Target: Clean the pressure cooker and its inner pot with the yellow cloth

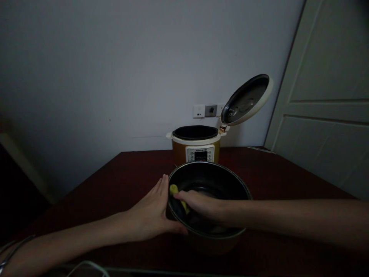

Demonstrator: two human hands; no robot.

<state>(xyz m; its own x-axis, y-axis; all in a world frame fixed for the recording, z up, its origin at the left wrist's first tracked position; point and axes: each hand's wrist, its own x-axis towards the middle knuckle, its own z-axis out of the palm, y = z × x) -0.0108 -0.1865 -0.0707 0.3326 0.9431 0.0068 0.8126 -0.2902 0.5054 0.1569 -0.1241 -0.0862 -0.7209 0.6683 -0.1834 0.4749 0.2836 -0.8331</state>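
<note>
A dark, round inner pot (pixel 227 175) with a thin pale rim stands near the table's front. My right hand (pixel 203 206) is inside it, closed on a yellow sponge (pixel 174 189) that is pressed against the inner left wall. Its lower fingers are hidden in the dark bowl. From outside, my left hand (pixel 157 213) rests against the pot's left wall, fingers stretched out and thumb spread along the front below the rim. Behind the pot is a multicooker (pixel 180 150), white and golden brown, with a button panel. Its lid (pixel 248 100) is raised to the right.
The dark red table (pixel 123 177) reaches back to a pale wall. Wall sockets (pixel 198 111) sit behind the cooker. A white panelled door (pixel 325 115) stands at the right. A pale cable (pixel 88 264) curves at the front edge, below my left forearm.
</note>
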